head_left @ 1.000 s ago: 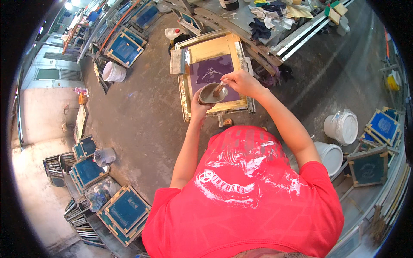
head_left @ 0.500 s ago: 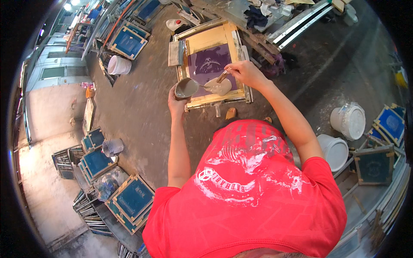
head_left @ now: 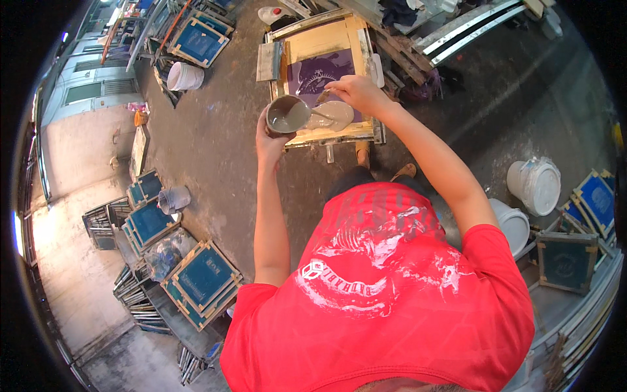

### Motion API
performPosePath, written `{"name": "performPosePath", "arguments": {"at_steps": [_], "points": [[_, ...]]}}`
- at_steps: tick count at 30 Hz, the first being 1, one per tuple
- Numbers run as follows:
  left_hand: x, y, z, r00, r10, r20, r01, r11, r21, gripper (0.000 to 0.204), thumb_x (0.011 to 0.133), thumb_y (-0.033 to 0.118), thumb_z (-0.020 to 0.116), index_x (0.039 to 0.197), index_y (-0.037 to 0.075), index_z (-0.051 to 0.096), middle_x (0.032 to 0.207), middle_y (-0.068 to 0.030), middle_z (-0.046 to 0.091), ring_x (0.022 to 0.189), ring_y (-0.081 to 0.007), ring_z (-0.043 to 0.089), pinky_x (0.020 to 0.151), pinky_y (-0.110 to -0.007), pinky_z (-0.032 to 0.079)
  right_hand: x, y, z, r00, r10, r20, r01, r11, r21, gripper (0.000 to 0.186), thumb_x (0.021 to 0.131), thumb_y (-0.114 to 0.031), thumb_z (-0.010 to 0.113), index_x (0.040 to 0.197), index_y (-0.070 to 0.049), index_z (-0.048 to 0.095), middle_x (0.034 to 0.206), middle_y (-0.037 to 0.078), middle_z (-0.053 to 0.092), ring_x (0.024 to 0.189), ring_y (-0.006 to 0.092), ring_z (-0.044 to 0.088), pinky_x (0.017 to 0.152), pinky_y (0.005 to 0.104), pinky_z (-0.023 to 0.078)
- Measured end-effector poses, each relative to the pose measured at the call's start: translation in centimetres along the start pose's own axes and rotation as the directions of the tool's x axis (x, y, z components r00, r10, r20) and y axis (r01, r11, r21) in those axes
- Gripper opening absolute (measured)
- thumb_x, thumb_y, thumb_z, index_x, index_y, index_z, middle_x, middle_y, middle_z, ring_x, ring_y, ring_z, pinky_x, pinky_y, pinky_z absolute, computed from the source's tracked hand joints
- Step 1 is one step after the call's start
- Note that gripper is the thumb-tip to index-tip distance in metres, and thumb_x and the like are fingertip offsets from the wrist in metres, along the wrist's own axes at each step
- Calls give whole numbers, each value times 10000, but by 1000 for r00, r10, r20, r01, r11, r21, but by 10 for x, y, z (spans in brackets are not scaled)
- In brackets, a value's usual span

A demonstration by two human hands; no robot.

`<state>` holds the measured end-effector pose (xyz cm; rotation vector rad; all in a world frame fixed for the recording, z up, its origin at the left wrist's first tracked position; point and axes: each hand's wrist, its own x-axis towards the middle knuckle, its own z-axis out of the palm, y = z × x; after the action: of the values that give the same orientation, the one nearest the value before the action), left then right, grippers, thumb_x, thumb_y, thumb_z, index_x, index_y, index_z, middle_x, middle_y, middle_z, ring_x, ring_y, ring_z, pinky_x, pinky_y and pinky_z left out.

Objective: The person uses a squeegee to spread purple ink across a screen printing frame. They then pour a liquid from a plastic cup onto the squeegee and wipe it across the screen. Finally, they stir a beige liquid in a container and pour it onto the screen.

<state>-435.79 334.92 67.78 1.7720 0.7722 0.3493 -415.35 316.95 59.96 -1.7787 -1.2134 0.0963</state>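
Note:
My left hand (head_left: 266, 147) grips a tub (head_left: 277, 108) of grey-beige ink, tipped toward the right. Ink runs from its lip to a pale puddle (head_left: 338, 116) on the near right part of the screen. My right hand (head_left: 360, 95) is closed around a small flat spatula (head_left: 322, 97), whose tip hangs above or touches the screen beside the puddle; I cannot tell which. The screen-printing frame (head_left: 303, 44) has a yellowish border and a purple mesh (head_left: 305, 69) with a pale curved design. My right hand hides part of that mesh.
A wood-and-metal piece (head_left: 268, 62) rests on the frame's left edge. A white bucket (head_left: 185, 76) stands left, and lidded buckets (head_left: 537, 186) stand right. Blue screens (head_left: 204, 279) lean at lower left. Timber and metal rails (head_left: 471, 32) lie at upper right.
My right hand has moved left and slightly up, lifting the spatula away from the puddle. The tub has risen slightly in view, and the puddle reaches further toward it.

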Motion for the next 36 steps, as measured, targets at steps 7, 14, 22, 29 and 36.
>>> {"name": "performPosePath", "arguments": {"at_steps": [7, 14, 22, 29, 36], "points": [[22, -1, -1, 992, 85, 97, -90, 995, 44, 923, 634, -234, 712, 1453, 88, 435, 1346, -99, 574, 1215, -227, 584, 978, -352, 552, 27, -8, 17, 997, -34, 74, 39, 997, -59, 227, 935, -232, 578, 1067, -129, 732, 877, 141, 679, 887, 350, 662, 780, 451, 531], [48, -40, -17, 987, -114, 111, 132, 976, -174, 907, 653, -190, 725, 1449, 112, 415, 1317, -104, 585, 1176, -245, 611, 839, -364, 620, 43, -21, 25, 977, -70, 202, 81, 995, -49, 213, 934, -233, 590, 1067, -128, 719, 872, 129, 657, 871, 343, 656, 765, 451, 530], [62, -87, -15, 993, -119, 17, 120, 971, -209, 834, 691, -174, 726, 1421, 92, 424, 1293, -101, 581, 1101, -237, 639, 778, -324, 611, 49, -49, 6, 953, -181, 242, 212, 971, -109, 167, 933, -204, 603, 1044, -151, 716, 803, 93, 614, 810, 303, 647, 710, 409, 529], [75, -119, 4, 970, -73, 231, 167, 892, -419, 905, 608, -131, 826, 1407, 63, 447, 1309, -84, 578, 1182, -230, 595, 959, -364, 553, 73, -21, 28, 976, 196, 97, -176, 967, -184, 369, 980, -350, 562, 1229, -91, 647, 935, 140, 657, 919, 359, 646, 792, 454, 513], [141, -67, 90, 905, -19, 426, 279, 781, -559, 814, 672, -8, 855, 1379, 63, 458, 1311, -89, 574, 1202, -221, 572, 993, -363, 518, 49, -18, -57, 782, 428, -454, -534, 835, -132, 509, 1003, -355, 556, 1370, -4, 523, 1217, 218, 640, 1100, 365, 619, 909, 426, 495]]}}
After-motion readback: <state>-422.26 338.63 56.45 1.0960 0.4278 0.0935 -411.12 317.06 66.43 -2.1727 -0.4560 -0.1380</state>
